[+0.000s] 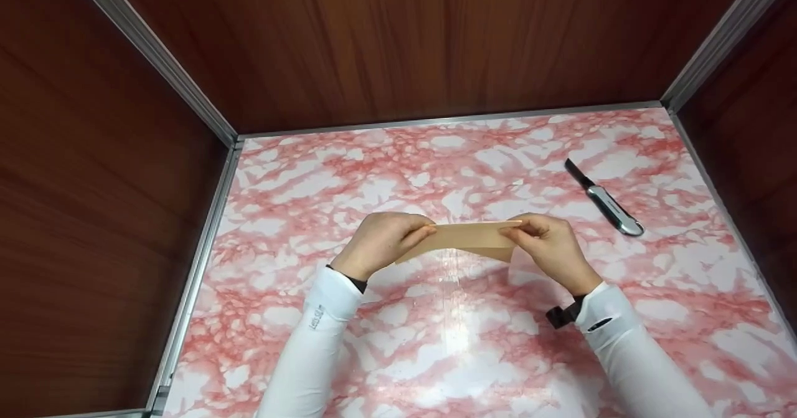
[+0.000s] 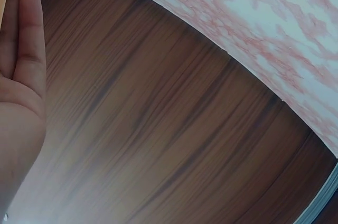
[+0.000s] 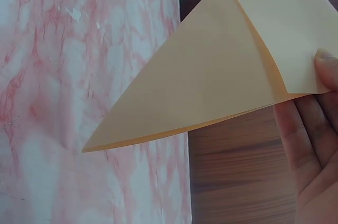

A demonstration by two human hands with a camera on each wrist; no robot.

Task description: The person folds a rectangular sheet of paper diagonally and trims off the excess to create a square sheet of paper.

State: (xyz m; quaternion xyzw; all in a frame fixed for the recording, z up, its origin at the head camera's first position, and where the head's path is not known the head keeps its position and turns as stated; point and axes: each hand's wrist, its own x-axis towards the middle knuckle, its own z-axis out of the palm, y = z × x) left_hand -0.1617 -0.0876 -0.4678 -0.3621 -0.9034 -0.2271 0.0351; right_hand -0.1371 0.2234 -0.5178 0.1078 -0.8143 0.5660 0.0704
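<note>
A folded sheet of tan paper (image 1: 470,235) is held up above the table between both hands. At its left end the left hand (image 1: 389,240) pinches it between thumb and fingers. The right hand (image 1: 551,247) pinches the opposite end the same way. In the right wrist view the paper (image 3: 195,71) shows a pointed corner and a folded-over band, with the right thumb (image 3: 327,68) on the band and the fingers behind. Only part of the left hand (image 2: 21,92) appears in the left wrist view, along with a sliver of paper at the edge.
A utility knife (image 1: 607,203) with a grey and black handle lies on the red-and-white marbled table (image 1: 299,181), right of the hands, its dark blade end pointing away. Brown wood-grain panels (image 1: 398,44) with metal edging enclose the table at the back and both sides.
</note>
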